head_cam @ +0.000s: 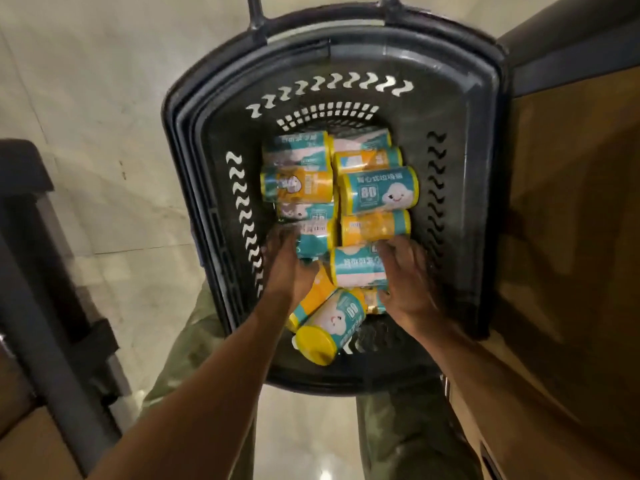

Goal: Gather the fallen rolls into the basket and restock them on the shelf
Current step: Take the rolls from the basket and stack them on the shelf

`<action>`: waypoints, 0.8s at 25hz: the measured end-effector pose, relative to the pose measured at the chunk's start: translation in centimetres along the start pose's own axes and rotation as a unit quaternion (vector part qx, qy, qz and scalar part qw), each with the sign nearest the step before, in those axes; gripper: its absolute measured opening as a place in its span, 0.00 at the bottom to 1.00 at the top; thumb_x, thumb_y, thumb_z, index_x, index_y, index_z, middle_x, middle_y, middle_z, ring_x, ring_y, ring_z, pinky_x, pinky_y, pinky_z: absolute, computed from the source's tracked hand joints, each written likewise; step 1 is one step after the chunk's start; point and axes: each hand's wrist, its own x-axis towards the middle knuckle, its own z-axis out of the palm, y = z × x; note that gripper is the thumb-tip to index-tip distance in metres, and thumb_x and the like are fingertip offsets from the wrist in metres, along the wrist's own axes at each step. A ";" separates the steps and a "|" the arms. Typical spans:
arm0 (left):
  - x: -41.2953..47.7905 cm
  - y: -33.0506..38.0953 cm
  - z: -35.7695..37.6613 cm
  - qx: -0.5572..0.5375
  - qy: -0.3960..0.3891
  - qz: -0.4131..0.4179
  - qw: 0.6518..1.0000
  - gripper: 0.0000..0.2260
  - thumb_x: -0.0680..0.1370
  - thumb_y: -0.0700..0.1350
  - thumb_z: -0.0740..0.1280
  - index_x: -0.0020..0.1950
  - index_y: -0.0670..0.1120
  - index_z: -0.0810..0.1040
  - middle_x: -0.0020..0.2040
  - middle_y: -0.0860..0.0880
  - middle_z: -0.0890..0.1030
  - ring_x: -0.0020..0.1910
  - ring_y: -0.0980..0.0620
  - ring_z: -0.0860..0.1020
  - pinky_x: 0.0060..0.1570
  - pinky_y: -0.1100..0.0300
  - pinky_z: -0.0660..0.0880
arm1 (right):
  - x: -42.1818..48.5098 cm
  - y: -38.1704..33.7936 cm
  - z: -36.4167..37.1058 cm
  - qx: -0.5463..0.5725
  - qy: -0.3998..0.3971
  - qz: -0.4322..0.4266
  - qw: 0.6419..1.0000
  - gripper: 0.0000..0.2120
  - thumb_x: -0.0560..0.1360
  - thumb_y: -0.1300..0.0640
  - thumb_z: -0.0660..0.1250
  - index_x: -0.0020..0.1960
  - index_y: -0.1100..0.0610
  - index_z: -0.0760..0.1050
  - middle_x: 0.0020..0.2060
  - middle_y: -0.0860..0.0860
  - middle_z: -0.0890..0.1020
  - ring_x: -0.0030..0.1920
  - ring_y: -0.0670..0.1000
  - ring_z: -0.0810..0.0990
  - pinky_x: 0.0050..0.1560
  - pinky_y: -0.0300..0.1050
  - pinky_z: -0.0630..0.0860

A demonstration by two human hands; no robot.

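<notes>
Dark plastic basket [194, 140] on pale floor [86, 98], with open floor off its left rim and a brown panel [571, 202] hard against its right rim. Inside the basket, teal and orange rolls [379, 190] packed wall to wall, little spare room. Left hand [287, 268] among rolls by the basket's left wall, fingers blurred, grip not discernible. Right hand [405, 278] laid over a teal-and-pink roll [356, 268] near the right wall, hold uncertain.

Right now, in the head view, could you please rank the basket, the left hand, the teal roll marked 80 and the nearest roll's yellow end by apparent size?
1. basket
2. left hand and teal roll marked 80: too alike to rank
3. yellow end, though nearest the camera
</notes>
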 end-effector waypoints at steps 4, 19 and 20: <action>2.0 -1.3 2.0 0.098 0.046 0.034 0.993 0.31 0.77 0.39 0.70 0.79 0.45 0.65 0.77 0.41 0.67 0.75 0.39 0.65 0.72 0.57 0.62 | 0.5 0.5 -0.4 0.002 0.008 -0.023 1.000 0.39 0.61 0.61 0.80 0.70 0.60 0.71 0.65 0.58 0.71 0.66 0.61 0.71 0.66 0.54 0.72; 3.2 -2.2 2.4 0.195 0.119 0.111 0.967 0.32 0.64 0.53 0.80 0.66 0.50 0.75 0.63 0.49 0.78 0.64 0.42 0.73 0.62 0.45 0.70 | -6.1 -3.0 -2.7 0.296 0.162 0.281 0.899 0.39 0.60 0.45 0.80 0.67 0.45 0.67 0.59 0.46 0.74 0.55 0.47 0.75 0.45 0.35 0.73; 2.4 -1.6 1.8 0.177 0.122 0.118 0.969 0.31 0.64 0.54 0.79 0.64 0.50 0.75 0.61 0.49 0.78 0.63 0.42 0.74 0.61 0.45 0.70 | -6.5 -3.4 -3.4 0.300 0.169 0.281 0.896 0.39 0.59 0.43 0.78 0.67 0.46 0.67 0.57 0.46 0.75 0.53 0.44 0.75 0.44 0.32 0.71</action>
